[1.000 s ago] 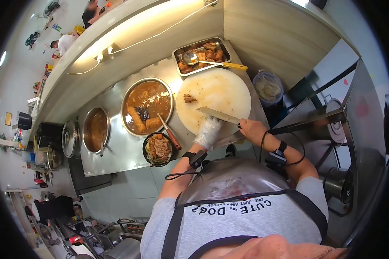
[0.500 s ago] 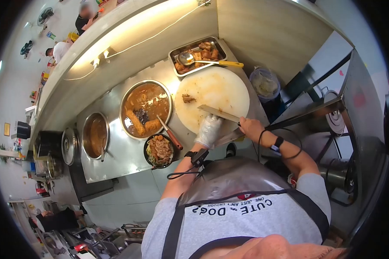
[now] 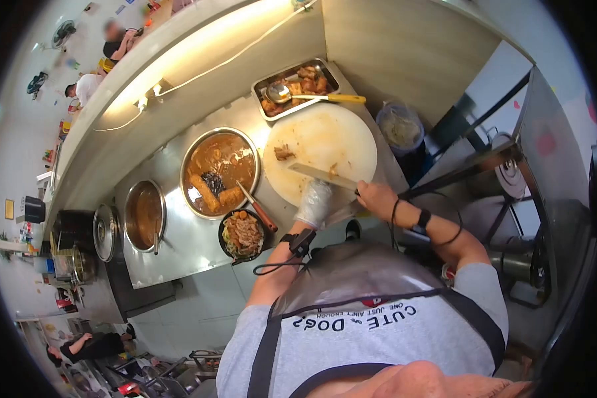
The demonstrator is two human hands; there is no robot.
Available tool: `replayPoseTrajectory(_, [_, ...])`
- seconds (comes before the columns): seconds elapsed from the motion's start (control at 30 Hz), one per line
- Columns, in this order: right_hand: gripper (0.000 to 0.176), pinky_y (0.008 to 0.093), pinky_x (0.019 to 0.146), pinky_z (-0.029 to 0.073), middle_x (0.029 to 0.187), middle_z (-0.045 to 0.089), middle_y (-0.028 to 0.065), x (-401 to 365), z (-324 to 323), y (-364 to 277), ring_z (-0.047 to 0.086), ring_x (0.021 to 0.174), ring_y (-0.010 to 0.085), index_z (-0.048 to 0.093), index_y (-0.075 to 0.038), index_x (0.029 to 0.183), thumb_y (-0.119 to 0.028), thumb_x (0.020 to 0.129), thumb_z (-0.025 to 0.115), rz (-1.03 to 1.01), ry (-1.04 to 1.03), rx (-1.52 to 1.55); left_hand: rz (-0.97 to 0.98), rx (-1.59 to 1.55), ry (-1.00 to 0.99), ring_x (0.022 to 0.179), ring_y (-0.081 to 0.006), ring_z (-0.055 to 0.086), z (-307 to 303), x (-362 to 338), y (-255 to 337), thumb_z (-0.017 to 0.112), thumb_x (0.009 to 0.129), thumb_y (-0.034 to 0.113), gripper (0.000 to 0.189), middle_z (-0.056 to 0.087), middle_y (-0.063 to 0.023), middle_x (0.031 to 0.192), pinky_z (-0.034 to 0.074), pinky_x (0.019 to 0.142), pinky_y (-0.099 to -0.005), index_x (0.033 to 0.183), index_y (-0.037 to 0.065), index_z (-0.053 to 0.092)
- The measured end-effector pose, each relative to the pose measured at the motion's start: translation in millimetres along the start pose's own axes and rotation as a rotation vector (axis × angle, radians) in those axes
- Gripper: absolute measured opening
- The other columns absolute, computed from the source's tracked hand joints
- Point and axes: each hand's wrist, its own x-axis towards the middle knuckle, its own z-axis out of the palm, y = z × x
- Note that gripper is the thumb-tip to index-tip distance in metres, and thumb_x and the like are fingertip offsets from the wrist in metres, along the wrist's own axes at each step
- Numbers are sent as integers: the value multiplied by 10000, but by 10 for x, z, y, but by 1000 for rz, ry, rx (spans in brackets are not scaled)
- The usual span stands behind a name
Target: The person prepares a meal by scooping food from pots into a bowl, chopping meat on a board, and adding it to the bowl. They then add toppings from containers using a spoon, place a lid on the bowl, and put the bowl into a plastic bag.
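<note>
My right hand (image 3: 377, 200) is closed round the handle of a cleaver-like knife (image 3: 322, 174). Its long blade lies low across the near part of a round white cutting board (image 3: 298, 136), pointing left. On the near side of the blade is my left hand (image 3: 314, 202), in a clear plastic glove. Its fingers are curled in against the blade, and the fingertips are partly hidden, so what they hold is not visible. A small brown piece of meat (image 3: 284, 153) sits beyond the knife tip. Brown scraps and stains mark the board around the blade.
Behind the board stands a metal tray (image 3: 264, 113) of braised pieces with a yellow-handled ladle (image 3: 341, 99). To the left are a pot of brown stew (image 3: 219, 159), a black bowl of sliced meat (image 3: 243, 237) and a smaller pot (image 3: 145, 215). A lined bin (image 3: 402, 129) stands right.
The knife has shifted slightly left over the board, its tip now nearer the piece of meat. My left hand has moved a little with it. The whole view has shifted slightly.
</note>
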Motion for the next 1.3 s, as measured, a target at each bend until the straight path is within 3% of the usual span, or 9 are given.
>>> replayPoseTrajectory(0.07, [224, 477, 601, 520, 715, 643, 205, 29, 65, 55, 656, 686, 391, 499, -15, 931, -213, 884, 592, 40, -40, 21, -48, 198, -393, 1029, -355, 563, -97, 60, -1, 538, 745, 14, 304, 596, -171, 1087, 490, 848, -432, 1030, 26, 642])
replayPoseTrajectory(0.17, [191, 479, 613, 529, 712, 652, 213, 42, -77, 64, 663, 685, 392, 515, -13, 930, -192, 882, 562, 77, -64, 32, 32, 90, -147, 1045, -367, 557, 66, -40, -107, 538, 737, 9, 328, 592, -174, 1122, 486, 875, -438, 1047, 24, 644])
replayPoseTrajectory(0.6, [208, 475, 597, 525, 687, 645, 201, 75, -62, 117, 660, 677, 392, 507, -14, 923, -190, 866, 603, 33, -76, 20, 57, 92, -24, 985, -339, 580, -90, 22, -50, 567, 729, 44, 294, 610, -146, 1051, 491, 854, -441, 1006, 77, 662])
replayPoseTrajectory(0.8, [215, 492, 612, 515, 682, 638, 204, 26, -146, -18, 649, 666, 407, 496, -9, 910, -191, 868, 604, 51, -58, 14, 71, 164, -55, 877, -300, 612, 54, 15, -130, 597, 724, 89, 225, 626, -128, 932, 517, 784, -406, 931, 87, 685])
replayPoseTrajectory(0.87, [250, 468, 601, 516, 722, 639, 192, -7, -173, -77, 642, 678, 396, 491, -12, 913, -215, 873, 630, 31, -42, -11, 7, 481, -291, 882, -301, 614, 94, -37, -121, 593, 722, 75, 220, 630, -134, 938, 521, 781, -408, 921, 64, 685])
replayPoseTrajectory(0.97, [243, 466, 604, 518, 718, 638, 191, -6, -54, 7, 647, 673, 385, 491, -14, 906, -211, 869, 631, 41, -56, 44, 136, 275, -56, 892, -310, 614, 49, -40, -148, 586, 728, 67, 229, 633, -151, 957, 520, 782, -414, 934, 31, 678])
replayPoseTrajectory(1.07, [189, 496, 603, 520, 700, 649, 206, 66, -8, 51, 659, 665, 394, 494, -15, 897, -186, 873, 574, 84, -123, -30, 72, 87, -61, 902, -328, 613, -87, 24, -73, 578, 732, 61, 242, 633, -170, 971, 514, 796, -422, 949, 7, 672])
replayPoseTrajectory(1.2, [196, 488, 572, 525, 686, 649, 205, 60, -2, -20, 660, 641, 388, 499, -14, 900, -188, 863, 582, 56, -46, -15, 44, 171, -28, 914, -336, 608, -19, 16, -101, 581, 731, 64, 246, 631, -175, 969, 515, 794, -421, 952, 22, 679])
replayPoseTrajectory(1.3, [199, 478, 566, 529, 694, 654, 204, 19, 39, -30, 661, 640, 388, 505, -11, 916, -185, 862, 584, 81, -55, -3, 44, 226, -222, 925, -339, 604, -58, -35, -63, 589, 729, 73, 238, 631, -176, 969, 515, 796, -420, 942, 22, 681])
